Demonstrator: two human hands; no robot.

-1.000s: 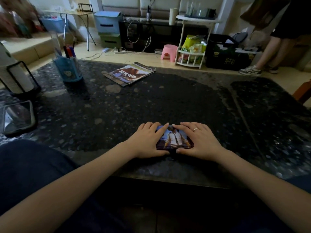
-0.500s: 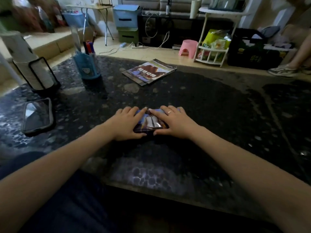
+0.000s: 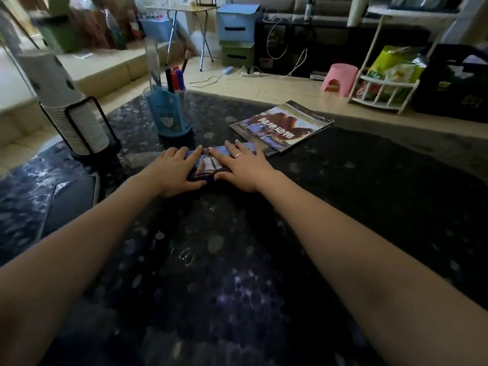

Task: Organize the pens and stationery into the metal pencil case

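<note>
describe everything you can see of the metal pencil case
The metal pencil case is a flat, oblong tin with a printed picture of a figure on its lid, in blue and brown tones. It lies closed on the dark speckled table, near the book. The left hand and right hand rest flat on its ends, thumbs at its near edge.

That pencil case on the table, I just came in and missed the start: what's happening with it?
A person has both hands flat on the closed metal pencil case, left hand and right hand side by side on its lid. The pens stand in the blue holder beyond it; none is packed yet.
</note>
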